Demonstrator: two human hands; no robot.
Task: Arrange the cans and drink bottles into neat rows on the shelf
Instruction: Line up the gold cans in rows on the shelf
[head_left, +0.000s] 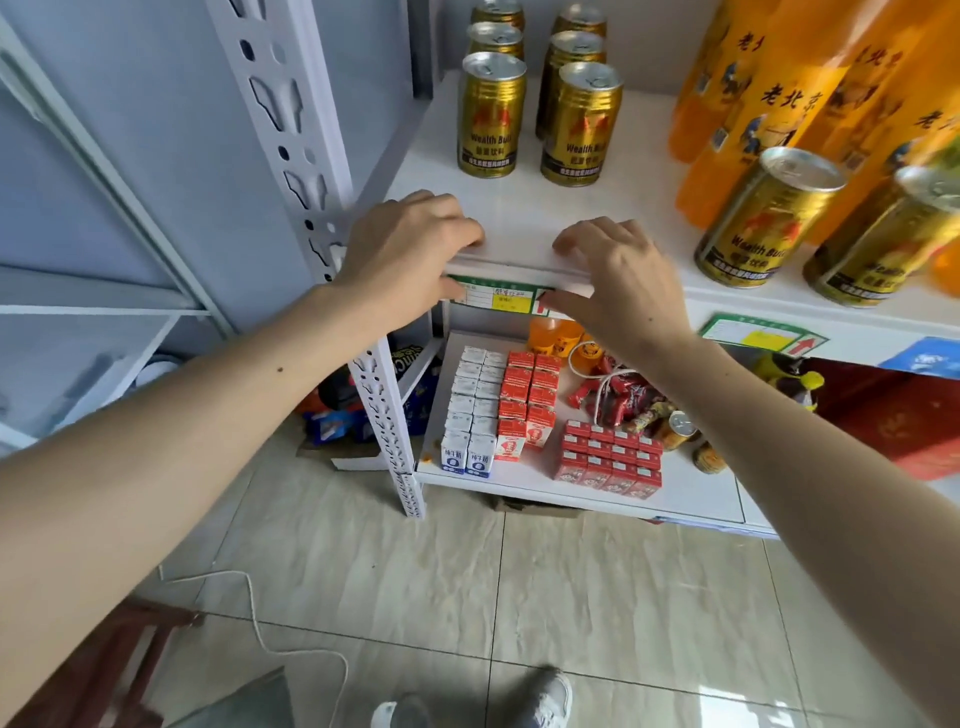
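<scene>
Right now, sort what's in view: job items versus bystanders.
Job: two rows of gold cans; two loose gold cans; orange drink bottles; top shelf.
Bystanders: milk cartons; red cartons; snack packets; white cable.

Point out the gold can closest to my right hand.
The front gold can of the right-side pair, left of its neighbour; the six-can group sits farther back from the right hand.
</scene>
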